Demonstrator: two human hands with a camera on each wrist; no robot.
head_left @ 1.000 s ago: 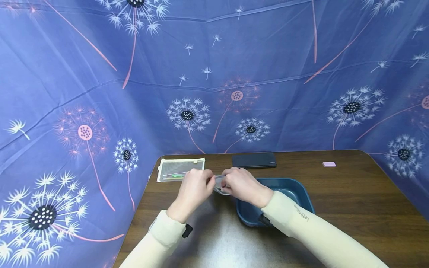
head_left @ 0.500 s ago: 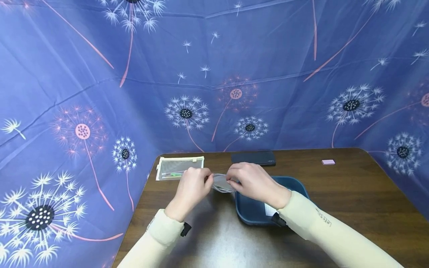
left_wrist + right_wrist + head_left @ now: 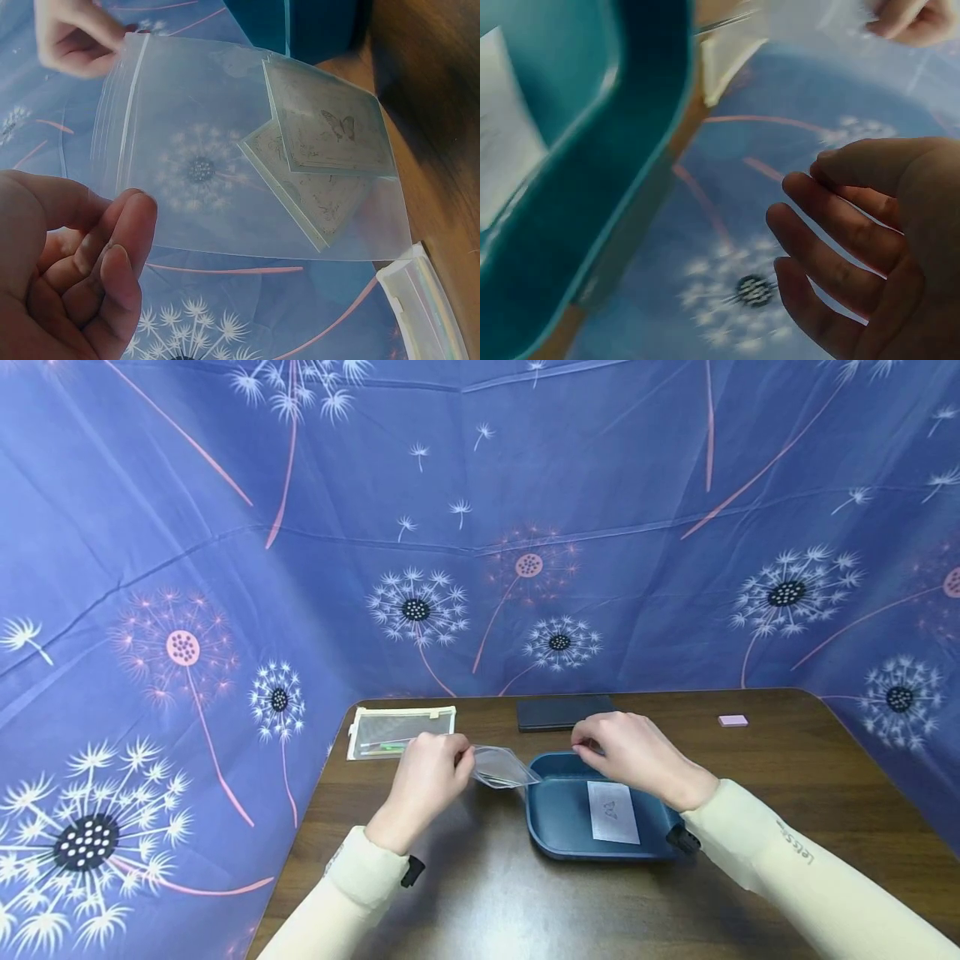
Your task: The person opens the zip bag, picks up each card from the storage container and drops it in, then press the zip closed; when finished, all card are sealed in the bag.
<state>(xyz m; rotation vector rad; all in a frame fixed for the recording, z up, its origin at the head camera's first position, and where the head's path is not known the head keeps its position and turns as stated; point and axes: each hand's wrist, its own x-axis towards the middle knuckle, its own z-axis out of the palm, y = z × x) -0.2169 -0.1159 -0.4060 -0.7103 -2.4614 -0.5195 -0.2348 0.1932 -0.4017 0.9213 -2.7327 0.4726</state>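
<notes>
My left hand [image 3: 427,777] pinches the zip edge of a clear resealable bag [image 3: 504,767], which stretches out toward the tray. In the left wrist view, two stacks of square paper pieces lie inside the bag; the upper stack [image 3: 334,124] shows a butterfly print. My right hand [image 3: 637,756] is over the back of a blue tray [image 3: 558,827], apart from the bag. Its fingers [image 3: 832,217] are loosely bent with nothing between them. On the tray floor lies a white paper piece [image 3: 613,812] with a butterfly drawing.
Behind my left hand lies a mesh zip pouch [image 3: 405,725] holding pens or similar sticks. A dark flat case [image 3: 558,714] sits at the table's back edge. Farther right is a small pink block [image 3: 732,721]. A patterned cloth [image 3: 480,527] hangs behind and beside the table.
My right hand has left the bag's opening and moved right over the tray. The white paper piece in the tray has come into sight. My left hand keeps its grip on the bag.
</notes>
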